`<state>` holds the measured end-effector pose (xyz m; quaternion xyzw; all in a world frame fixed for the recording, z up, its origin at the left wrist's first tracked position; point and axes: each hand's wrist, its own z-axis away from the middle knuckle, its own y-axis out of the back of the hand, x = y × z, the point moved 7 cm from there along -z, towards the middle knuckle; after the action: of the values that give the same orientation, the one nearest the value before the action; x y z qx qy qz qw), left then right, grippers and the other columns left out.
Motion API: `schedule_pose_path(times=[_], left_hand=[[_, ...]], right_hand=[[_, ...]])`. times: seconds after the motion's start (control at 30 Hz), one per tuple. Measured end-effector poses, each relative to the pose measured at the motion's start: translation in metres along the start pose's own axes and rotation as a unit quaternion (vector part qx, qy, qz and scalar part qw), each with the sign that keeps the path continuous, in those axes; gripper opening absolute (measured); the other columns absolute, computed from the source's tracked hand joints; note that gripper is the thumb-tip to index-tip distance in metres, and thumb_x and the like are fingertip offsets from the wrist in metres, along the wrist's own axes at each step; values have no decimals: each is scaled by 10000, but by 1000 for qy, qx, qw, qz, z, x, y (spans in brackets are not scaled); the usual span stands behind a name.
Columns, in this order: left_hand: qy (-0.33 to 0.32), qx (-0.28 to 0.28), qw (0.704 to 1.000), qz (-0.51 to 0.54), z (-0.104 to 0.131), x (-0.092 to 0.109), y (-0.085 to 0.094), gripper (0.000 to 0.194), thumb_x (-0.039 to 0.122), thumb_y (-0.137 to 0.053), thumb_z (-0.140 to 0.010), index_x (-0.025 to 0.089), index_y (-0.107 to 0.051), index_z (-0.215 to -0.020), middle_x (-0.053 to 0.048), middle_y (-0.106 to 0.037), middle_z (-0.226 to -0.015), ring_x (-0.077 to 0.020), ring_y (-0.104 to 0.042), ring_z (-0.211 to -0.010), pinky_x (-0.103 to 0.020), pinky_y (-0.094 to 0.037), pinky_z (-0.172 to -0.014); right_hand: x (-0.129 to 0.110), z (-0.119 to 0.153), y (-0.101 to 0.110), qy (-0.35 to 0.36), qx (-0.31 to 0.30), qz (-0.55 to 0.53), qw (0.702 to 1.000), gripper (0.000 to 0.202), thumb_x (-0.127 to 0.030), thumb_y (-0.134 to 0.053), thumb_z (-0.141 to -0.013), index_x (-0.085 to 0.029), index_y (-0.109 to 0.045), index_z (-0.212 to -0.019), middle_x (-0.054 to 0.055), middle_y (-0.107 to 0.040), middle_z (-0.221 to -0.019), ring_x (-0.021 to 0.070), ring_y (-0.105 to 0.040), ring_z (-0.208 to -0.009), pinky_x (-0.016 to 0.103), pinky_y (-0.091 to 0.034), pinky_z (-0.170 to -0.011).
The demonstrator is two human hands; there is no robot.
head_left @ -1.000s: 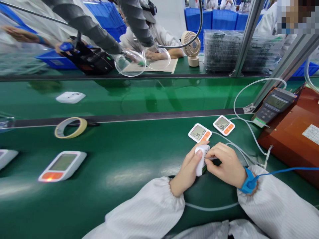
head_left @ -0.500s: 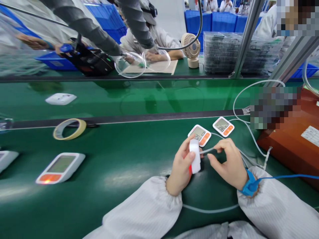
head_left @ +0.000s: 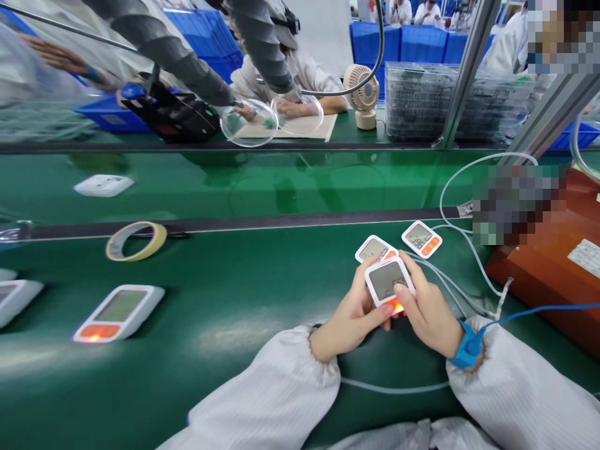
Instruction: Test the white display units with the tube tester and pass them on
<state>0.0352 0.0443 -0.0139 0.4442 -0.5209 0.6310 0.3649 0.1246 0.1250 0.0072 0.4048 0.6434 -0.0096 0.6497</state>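
Both of my hands hold a white blood pressure monitor [head_left: 388, 279] with a grey screen and an orange button area that glows red. My left hand [head_left: 354, 315] grips its left and lower side, thumb at the orange buttons. From the right, my right hand [head_left: 431, 309] closes on it, with the thumb over the screen's lower right. Just behind lies a second monitor [head_left: 372, 248], partly covered by the held one. Another monitor [head_left: 422, 239] rests further right, its screen showing digits. Pale tubes [head_left: 445, 278] run from this area toward an orange-brown box [head_left: 539, 250].
A lit monitor [head_left: 119, 312] lies at left, beside another monitor [head_left: 19, 297] near the edge. Behind them is a tape roll [head_left: 135, 242]. A white part [head_left: 103, 185] sits on the green belt [head_left: 281, 181]. A blue wrist cord [head_left: 539, 310] trails right. Co-workers sit across.
The monitor in my left hand has turned from edge-on to screen-up. My right hand has gone from the tube at its side to gripping the monitor. The white part on the belt has shifted left.
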Motion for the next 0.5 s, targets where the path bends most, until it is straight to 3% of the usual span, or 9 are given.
schedule_pose_path(times=[0.13,0.3,0.5], left_hand=[[-7,5,1000,16,-1,2,-1,784,285,-690,-891,377,-187,-1484,-51,-581,-1119,-116,-603,-747,-222,-534,-593],[-6,-22,999,27,-2,2,-4,709,267,-671,-907,343,-225,-1453,-45,-605,-1056,-122,-633,-741,-220,-528,-589],[-12,-4,1000,27,-3,2,-2,673,260,-678,-901,332,-261,-1424,-51,-593,-1083,-125,-629,-757,-214,-518,-576]], right_hand=[[1,-1,0,2,-9,-26,1000,522,-320,-387,-1020,-163,-315,-1512,110,-721,-1078,241,-716,-867,345,-568,-747],[2,-2,-2,-16,-36,-25,999,548,-304,-400,-1012,-158,-286,-1528,41,-705,-778,204,-650,-566,295,-513,-532],[1,-4,-1,-11,-40,9,999,559,-310,-390,-1004,-125,-300,-1524,33,-683,-713,205,-628,-523,300,-510,-534]])
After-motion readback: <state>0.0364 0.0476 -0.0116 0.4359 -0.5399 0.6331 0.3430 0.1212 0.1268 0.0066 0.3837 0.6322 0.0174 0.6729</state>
